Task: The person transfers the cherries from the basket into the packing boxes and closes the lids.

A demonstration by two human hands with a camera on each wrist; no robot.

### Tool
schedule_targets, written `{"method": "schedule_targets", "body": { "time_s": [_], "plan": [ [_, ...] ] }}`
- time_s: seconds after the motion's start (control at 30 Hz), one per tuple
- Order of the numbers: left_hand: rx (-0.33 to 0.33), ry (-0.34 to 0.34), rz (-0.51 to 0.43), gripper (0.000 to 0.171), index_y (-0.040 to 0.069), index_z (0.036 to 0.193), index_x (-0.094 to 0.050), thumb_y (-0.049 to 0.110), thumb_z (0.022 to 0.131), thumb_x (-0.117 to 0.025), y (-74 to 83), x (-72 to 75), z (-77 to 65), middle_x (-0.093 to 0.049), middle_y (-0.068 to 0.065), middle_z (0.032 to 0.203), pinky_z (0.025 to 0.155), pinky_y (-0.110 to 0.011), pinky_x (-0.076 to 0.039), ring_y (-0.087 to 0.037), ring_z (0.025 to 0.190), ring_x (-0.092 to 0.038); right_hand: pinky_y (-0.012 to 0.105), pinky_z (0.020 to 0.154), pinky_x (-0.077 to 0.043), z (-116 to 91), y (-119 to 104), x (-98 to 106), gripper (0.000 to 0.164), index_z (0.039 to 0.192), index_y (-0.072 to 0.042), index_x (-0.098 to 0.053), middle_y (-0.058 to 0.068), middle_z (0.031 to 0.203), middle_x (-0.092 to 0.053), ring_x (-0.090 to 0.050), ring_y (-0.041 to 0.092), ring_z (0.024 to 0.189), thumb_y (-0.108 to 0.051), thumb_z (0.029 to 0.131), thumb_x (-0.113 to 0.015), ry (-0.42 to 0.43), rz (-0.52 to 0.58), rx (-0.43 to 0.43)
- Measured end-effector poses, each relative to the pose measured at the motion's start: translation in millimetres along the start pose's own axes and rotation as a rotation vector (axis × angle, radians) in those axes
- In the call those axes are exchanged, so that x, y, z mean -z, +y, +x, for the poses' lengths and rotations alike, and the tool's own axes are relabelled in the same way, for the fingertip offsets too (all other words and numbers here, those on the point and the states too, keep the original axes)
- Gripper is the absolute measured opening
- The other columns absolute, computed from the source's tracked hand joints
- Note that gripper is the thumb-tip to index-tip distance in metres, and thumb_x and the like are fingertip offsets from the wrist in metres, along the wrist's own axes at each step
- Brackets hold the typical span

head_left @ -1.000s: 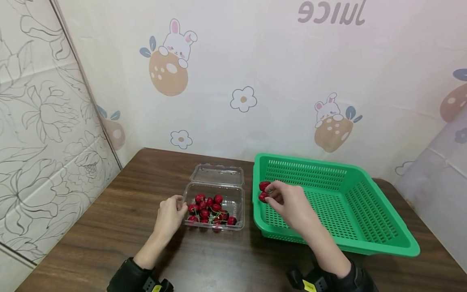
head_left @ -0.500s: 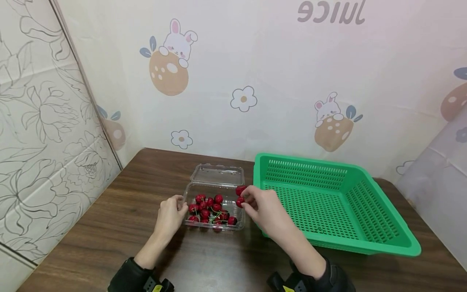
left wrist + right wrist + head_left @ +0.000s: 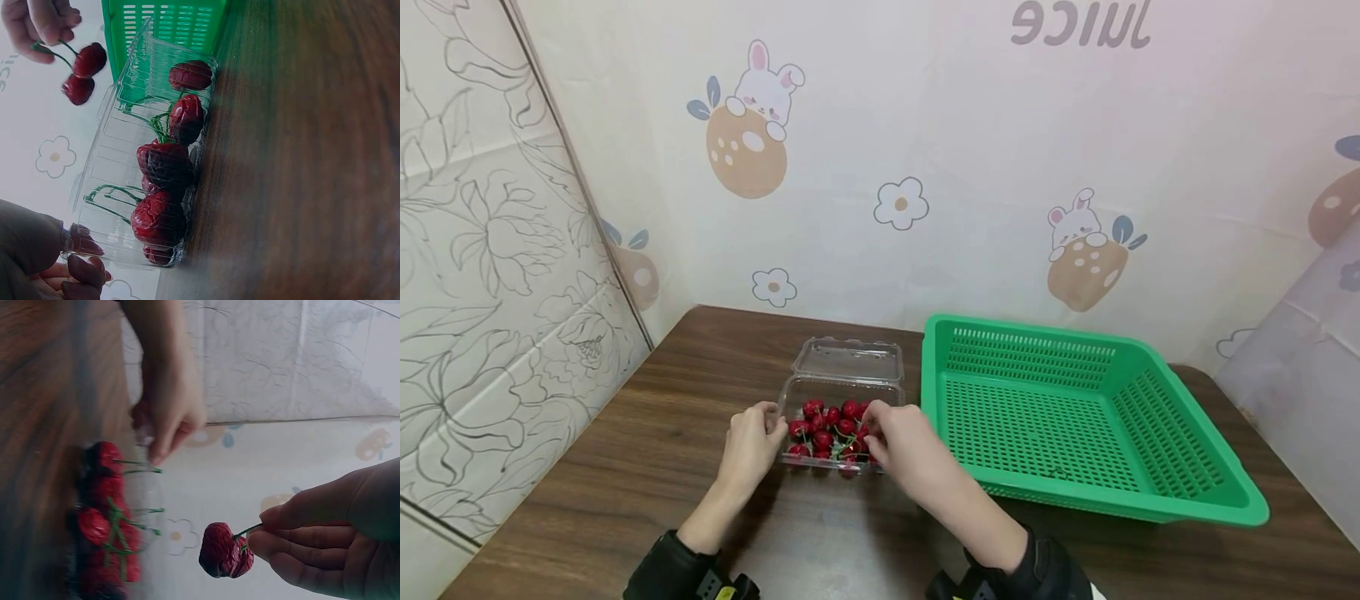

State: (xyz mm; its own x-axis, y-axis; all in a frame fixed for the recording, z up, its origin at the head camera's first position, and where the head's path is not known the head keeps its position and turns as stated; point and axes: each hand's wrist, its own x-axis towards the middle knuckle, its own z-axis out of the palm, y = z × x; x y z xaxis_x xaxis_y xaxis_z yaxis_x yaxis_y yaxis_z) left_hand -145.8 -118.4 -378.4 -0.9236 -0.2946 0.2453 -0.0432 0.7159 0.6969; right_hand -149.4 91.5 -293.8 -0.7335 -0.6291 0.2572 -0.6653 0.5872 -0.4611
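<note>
A clear plastic clamshell box (image 3: 848,362) lies on the table with its lid folded back, and several red cherries (image 3: 822,439) with green stems fill its bottom. My left hand (image 3: 750,443) pinches the box's left rim between thumb and fingers. Over the box's right side is my right hand (image 3: 913,450), its thumb and fingertips gripping the stems of a pair of cherries (image 3: 219,550). In the left wrist view this pair of cherries (image 3: 89,60) hangs above the box rim, apart from the cherries inside. In the head view the right hand partly hides the box's right end.
Right of the box stands a large green plastic basket (image 3: 1037,429) with perforated walls. Both rest on a dark wooden table (image 3: 647,442). Behind it hangs a pale patterned wall cloth (image 3: 970,125), and another patterned panel (image 3: 512,250) stands on the left.
My right hand has moved left, from over the green basket's left edge to over the box, with the pair of cherries in its fingers. The left hand has stayed on the box rim.
</note>
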Motion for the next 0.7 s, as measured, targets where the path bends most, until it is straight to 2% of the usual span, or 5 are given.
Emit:
{"method": "schedule_targets", "body": {
  "time_s": [0.17, 0.37, 0.5, 0.7],
  "plan": [
    [-0.007, 0.006, 0.004, 0.022, -0.012, 0.096, -0.060, 0.002, 0.078, -0.057, -0.3, 0.1, 0.1, -0.050, 0.001, 0.053, 0.042, -0.026, -0.036, -0.010, 0.044, -0.041, 0.017, 0.045, -0.038, 3, -1, -15, 0.010, 0.083, 0.000, -0.056, 0.005, 0.063, -0.057, -0.048, 0.007, 0.049, 0.000, 0.076, -0.064, -0.024, -0.076, -0.029],
    [-0.008, 0.005, 0.006, 0.022, -0.012, 0.095, -0.060, 0.002, 0.078, -0.057, -0.8, 0.0, 0.3, -0.049, 0.001, 0.053, 0.042, -0.026, -0.035, -0.010, 0.044, -0.040, 0.016, 0.038, -0.033, 7, 2, -29, 0.012, 0.075, -0.002, -0.053, 0.003, 0.054, -0.049, -0.047, 0.009, 0.044, 0.002, 0.074, -0.065, 0.006, -0.222, -0.055],
    [-0.009, 0.006, 0.005, 0.022, -0.011, 0.095, -0.060, 0.002, 0.078, -0.057, -1.0, -0.5, 0.5, -0.049, 0.001, 0.053, 0.043, -0.026, -0.036, -0.009, 0.044, -0.041, 0.020, 0.040, -0.040, 10, 3, -36, 0.014, 0.076, -0.001, -0.054, 0.005, 0.054, -0.048, -0.052, 0.013, 0.047, 0.004, 0.072, -0.066, 0.029, -0.332, -0.058],
    [-0.009, 0.009, 0.004, 0.022, -0.011, 0.095, -0.060, 0.002, 0.078, -0.057, -0.1, 0.4, 0.5, -0.048, 0.001, 0.052, 0.042, -0.026, -0.035, -0.010, 0.044, -0.040, 0.026, 0.048, -0.048, 15, 5, -42, 0.018, 0.084, 0.002, -0.060, 0.009, 0.063, -0.057, -0.057, 0.017, 0.054, 0.002, 0.069, -0.070, 0.058, -0.421, -0.078]
  ]
}}
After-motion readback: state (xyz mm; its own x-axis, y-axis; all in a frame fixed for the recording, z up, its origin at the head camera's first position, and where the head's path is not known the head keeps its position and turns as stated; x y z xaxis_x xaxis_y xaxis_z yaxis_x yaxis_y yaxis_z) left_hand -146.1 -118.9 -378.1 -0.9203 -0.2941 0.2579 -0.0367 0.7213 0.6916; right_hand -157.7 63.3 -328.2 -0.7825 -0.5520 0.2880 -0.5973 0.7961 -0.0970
